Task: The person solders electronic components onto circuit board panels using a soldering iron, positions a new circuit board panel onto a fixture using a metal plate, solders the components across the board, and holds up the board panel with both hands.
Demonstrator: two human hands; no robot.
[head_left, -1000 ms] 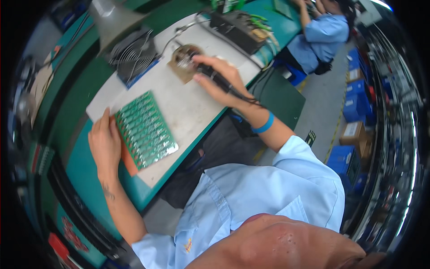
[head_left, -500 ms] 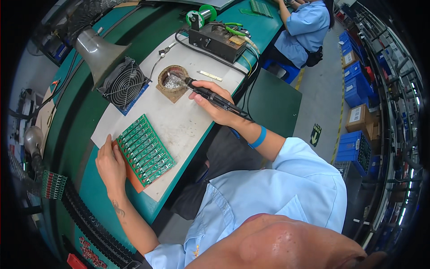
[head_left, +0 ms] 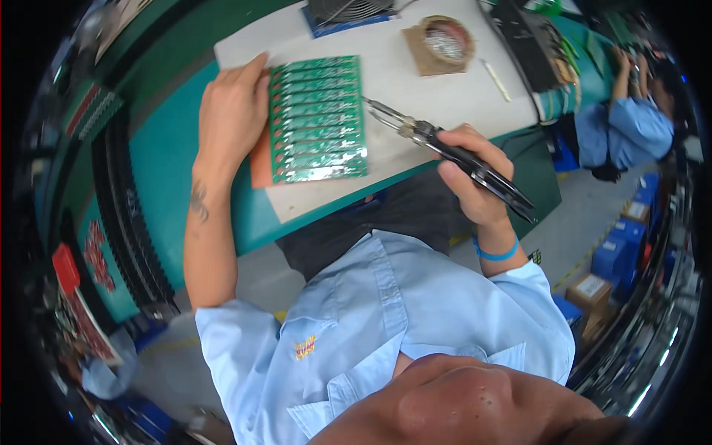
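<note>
A green circuit board panel with several rows of parts lies on an orange pad on the white work sheet. Along the panel's left edge rests my left hand, fingers stretched out and the thumb side against the edge. My right hand is wrapped round a black soldering iron with a thin metal tube beside its tip. The iron points left, its tip close to the panel's right edge; whether it touches cannot be told. Beyond the iron stands a round solder tip cleaner pot on a brown square base.
A fan sits at the far edge. A black soldering station stands at far right, with a thin pale strip beside it. Black rails and red parts lie at left. A co-worker sits at right.
The soldering iron in my right hand has moved from the cleaner pot to beside the panel's right edge. My left hand stays at the panel. The whole view has turned.
</note>
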